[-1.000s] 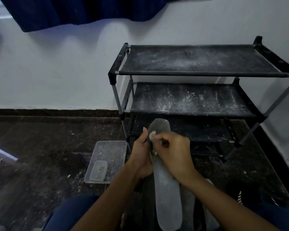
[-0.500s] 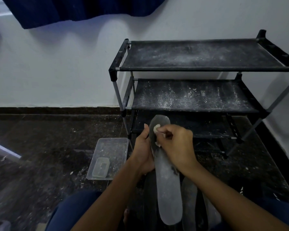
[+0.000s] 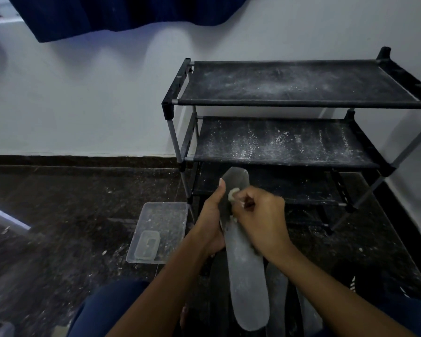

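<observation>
A long grey shoe insole (image 3: 247, 276) points away from me, held over my lap in front of the rack. My left hand (image 3: 210, 217) grips its left edge near the toe end, thumb raised along the side. My right hand (image 3: 258, 220) pinches a small whitish wad (image 3: 233, 193) and presses it on the insole's upper part. The insole's middle is hidden under my right hand.
A black three-tier shoe rack (image 3: 297, 103), dusted with white powder, stands against the white wall. A clear plastic tray (image 3: 170, 215) holding a small clear box (image 3: 147, 244) lies on the dark, speckled floor at left. More dark insoles (image 3: 276, 295) lie below. A dark curtain (image 3: 122, 13) hangs above.
My right hand with the wad has shifted slightly along the insole's toe end, a rubbing motion. My left hand keeps its hold. The view has tilted a little.
</observation>
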Demonstrator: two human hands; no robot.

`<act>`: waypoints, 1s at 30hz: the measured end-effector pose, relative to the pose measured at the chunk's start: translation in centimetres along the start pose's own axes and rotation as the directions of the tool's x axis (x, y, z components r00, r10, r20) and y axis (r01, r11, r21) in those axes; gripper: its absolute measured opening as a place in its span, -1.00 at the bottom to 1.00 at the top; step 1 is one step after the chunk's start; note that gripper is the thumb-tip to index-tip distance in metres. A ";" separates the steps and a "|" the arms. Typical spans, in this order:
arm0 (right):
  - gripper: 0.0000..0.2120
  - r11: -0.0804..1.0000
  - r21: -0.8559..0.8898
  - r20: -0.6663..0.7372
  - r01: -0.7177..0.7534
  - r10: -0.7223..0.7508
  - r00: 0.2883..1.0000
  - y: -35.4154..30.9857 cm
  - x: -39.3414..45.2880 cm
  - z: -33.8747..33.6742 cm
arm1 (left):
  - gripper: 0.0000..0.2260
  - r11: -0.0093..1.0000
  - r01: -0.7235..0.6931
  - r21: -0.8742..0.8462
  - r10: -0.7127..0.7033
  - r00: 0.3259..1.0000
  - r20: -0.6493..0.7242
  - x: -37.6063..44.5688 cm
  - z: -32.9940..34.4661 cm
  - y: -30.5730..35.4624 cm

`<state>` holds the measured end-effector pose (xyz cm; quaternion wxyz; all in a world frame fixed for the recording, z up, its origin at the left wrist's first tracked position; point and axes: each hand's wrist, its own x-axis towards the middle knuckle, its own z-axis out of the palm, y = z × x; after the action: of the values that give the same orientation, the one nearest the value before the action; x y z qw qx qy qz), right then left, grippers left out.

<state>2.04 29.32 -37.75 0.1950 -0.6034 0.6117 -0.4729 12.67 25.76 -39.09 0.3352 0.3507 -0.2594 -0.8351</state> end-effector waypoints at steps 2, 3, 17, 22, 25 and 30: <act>-0.91 1.000 0.018 0.085 -0.023 0.022 0.996 -0.3 -1.2 0.5 | -0.31 0.999 0.017 0.027 -0.016 0.999 -0.029 0.2 -0.2 0.1; -0.91 0.999 0.015 0.119 -0.030 0.028 0.993 -0.3 -1.4 0.5 | -0.29 0.999 0.023 0.040 -0.021 0.999 -0.049 0.2 -0.3 0.1; -0.81 0.995 -0.009 0.083 0.102 -0.101 0.991 -0.3 -0.7 0.1 | -0.03 0.999 0.047 -0.026 -0.049 0.995 -0.081 0.2 0.2 0.2; -0.78 0.997 0.000 0.019 0.082 -0.082 0.996 0.0 0.2 0.0 | -0.05 0.999 0.029 -0.032 -0.032 0.996 -0.082 -0.4 0.5 0.5; -0.81 0.989 -0.037 0.010 0.146 -0.146 0.989 0.0 1.0 -0.2 | -0.08 0.999 0.028 0.017 -0.027 0.996 -0.088 -0.7 1.0 0.6; -0.86 0.992 0.043 0.159 0.115 -0.121 0.980 -0.6 -1.0 0.1 | 0.06 0.995 0.095 -0.015 -0.096 0.987 -0.133 -0.3 0.4 0.8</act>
<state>2.68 30.29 -37.68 0.2256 -0.6716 0.5491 -0.4433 12.89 25.55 -38.19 0.3131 0.4163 -0.2158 -0.8259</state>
